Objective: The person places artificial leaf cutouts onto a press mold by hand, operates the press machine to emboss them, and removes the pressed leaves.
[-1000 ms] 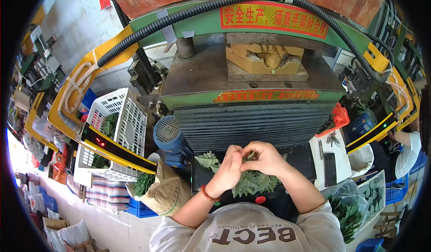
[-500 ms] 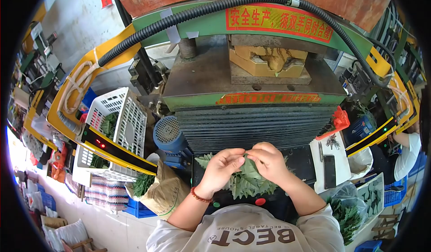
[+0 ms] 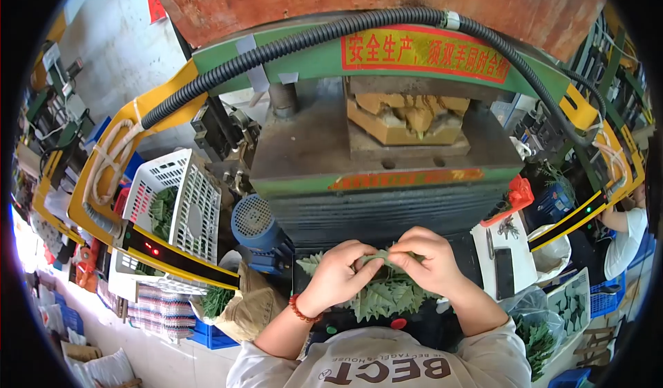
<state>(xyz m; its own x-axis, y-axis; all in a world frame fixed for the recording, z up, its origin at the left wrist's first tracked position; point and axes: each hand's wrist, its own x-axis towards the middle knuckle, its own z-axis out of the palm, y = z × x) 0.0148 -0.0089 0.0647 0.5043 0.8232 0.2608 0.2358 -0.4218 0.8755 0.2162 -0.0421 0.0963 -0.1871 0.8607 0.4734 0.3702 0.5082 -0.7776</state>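
Note:
My left hand (image 3: 340,275), with a beaded bracelet on its wrist, pinches one side of a green leaf (image 3: 377,256). Opposite it, my right hand (image 3: 429,263) grips the leaf between thumb and fingers. The fingers cover much of the leaf. Just below both hands lies a heap of pale green, jagged leaves (image 3: 387,297) on a black surface, close to my shirt. Behind the hands stands a green press with a yellowish metal mould (image 3: 407,122) on its bed.
Yellow bars with black strips and lights (image 3: 181,255) flank the press. At left are a white crate (image 3: 197,212), a blue motor (image 3: 255,219) and a paper sack (image 3: 252,312). A white board with a phone (image 3: 505,274) lies at right. Another person's sleeve (image 3: 627,239) shows far right.
The view has tilted upward a little, so the press and my hands sit lower. My hands stay pinched on the leaf; my fingers have shifted slightly along it.

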